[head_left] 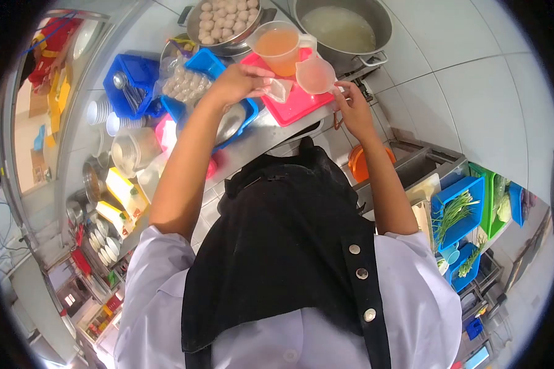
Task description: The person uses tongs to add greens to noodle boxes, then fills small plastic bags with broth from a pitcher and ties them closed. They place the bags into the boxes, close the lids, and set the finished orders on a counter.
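Observation:
My left hand (240, 84) pinches a small clear plastic bag (279, 90) between thumb and fingers, over the pink tray (287, 112). On the right, my right hand (353, 109) grips the edge of a small translucent plastic cup (316, 75) with a spout, its round opening turned up toward me. Just behind them, a clear plastic jug (281, 49) of orange liquid stands on the pink tray, its handle toward the right.
A pot of meatballs (224, 21) and a large pot of cloudy broth (338, 27) stand behind. A blue basket of spoons (129, 86), bagged pale balls (188, 84) and stacked white cups (120, 123) sit left. Right are an orange bucket (360, 165) and blue vegetable trays (458, 209).

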A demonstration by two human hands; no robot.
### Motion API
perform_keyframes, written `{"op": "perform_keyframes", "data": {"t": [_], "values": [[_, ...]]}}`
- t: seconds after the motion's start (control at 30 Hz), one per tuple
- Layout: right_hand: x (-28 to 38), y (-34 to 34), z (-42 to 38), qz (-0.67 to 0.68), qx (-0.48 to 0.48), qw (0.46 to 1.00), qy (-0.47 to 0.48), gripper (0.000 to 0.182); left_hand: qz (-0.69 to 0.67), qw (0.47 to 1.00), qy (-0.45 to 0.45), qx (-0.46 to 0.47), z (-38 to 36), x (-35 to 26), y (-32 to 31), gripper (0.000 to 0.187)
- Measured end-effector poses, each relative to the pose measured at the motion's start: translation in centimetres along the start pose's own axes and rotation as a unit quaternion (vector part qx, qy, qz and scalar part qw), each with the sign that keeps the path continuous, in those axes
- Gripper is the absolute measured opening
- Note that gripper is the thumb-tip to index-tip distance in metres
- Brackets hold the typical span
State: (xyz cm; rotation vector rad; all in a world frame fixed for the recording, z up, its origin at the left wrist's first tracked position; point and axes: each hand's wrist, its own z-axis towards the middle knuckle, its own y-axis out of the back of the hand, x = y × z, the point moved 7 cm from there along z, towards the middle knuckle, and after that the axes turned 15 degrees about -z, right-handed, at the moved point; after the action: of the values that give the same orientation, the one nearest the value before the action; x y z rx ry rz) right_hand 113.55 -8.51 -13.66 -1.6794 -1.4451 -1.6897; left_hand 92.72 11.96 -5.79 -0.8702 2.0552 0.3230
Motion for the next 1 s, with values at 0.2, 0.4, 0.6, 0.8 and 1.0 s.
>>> {"op": "perform_keyframes", "data": {"t": [0.2,0.4,0.6,0.8,1.0], "values": [[6.2,3.9,-3.6,-0.158,-0.197,0.966,0.053,0.035,-0.037,0.999,-0.038,0.002,-3.4,-1.9,-0.4,0.032],[16.5,-2.7,-4.6,-0.089,0.061,0.986,0.126,0.028,-0.06,0.994,-0.09,-0.009,-7.5,-1.9,-1.3,0.032],[20.8,-5.4,-6.7,-0.201,0.139,0.958,0.153,0.025,0.039,0.973,-0.193,-0.12,-13.8,0.4,-0.2,0.022],[23.3,-10.0,-10.8,-0.194,0.206,0.943,0.174,0.023,0.253,0.884,-0.244,-0.307,-23.0,0.9,0.6,0.016],[25.3,-16.2,-15.0,-0.238,0.224,0.919,0.222,0.026,0.258,0.874,-0.184,-0.37,-29.8,4.2,3.8,0.018]]}}
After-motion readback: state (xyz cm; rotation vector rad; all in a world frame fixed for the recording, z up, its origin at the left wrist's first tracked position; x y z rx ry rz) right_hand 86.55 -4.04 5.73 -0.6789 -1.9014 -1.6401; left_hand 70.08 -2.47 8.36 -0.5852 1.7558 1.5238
